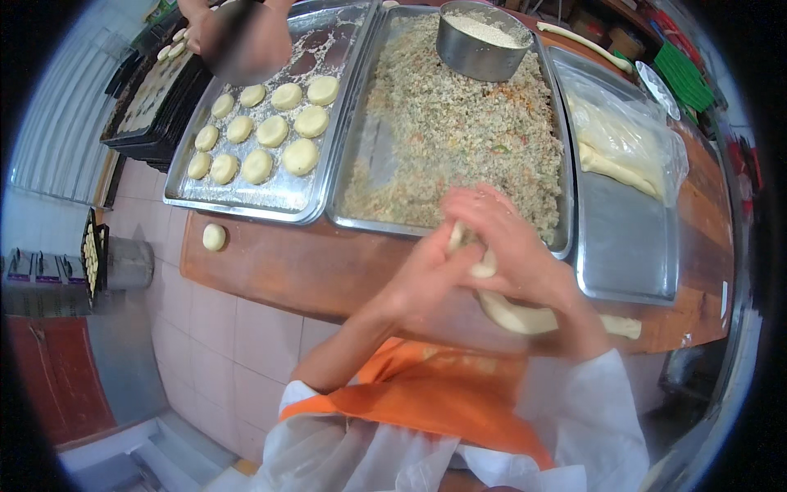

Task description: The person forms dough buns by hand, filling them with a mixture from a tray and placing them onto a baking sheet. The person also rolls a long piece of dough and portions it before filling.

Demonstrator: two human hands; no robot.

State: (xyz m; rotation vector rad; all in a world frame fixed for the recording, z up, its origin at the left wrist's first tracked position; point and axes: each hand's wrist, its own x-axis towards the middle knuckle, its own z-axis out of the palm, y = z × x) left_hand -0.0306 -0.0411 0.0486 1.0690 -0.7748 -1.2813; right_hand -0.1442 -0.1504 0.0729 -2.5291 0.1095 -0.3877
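Note:
My left hand (420, 275) and my right hand (510, 238) come together above the near edge of the table, in front of the filling tray. Between them is a small piece of pale dough (485, 265), gripped by both hands and partly covered by the fingers. A thick dough rope (525, 318) lies under my right wrist along the table edge. Just beyond my fingers, a metal tray (373, 160) holds a crumbly filling (467, 131) with green and red bits. A round metal tin (479, 59) of pale grains stands in it.
Left, a floured tray (287, 195) bears several dough rounds (272, 131); another person's blurred hands (254, 41) are above it. One round (214, 237) sits on the wooden table (270, 266). Right, a tray (627, 258) holds plastic-covered dough (615, 139). Black baking trays (143, 143) are stacked far left.

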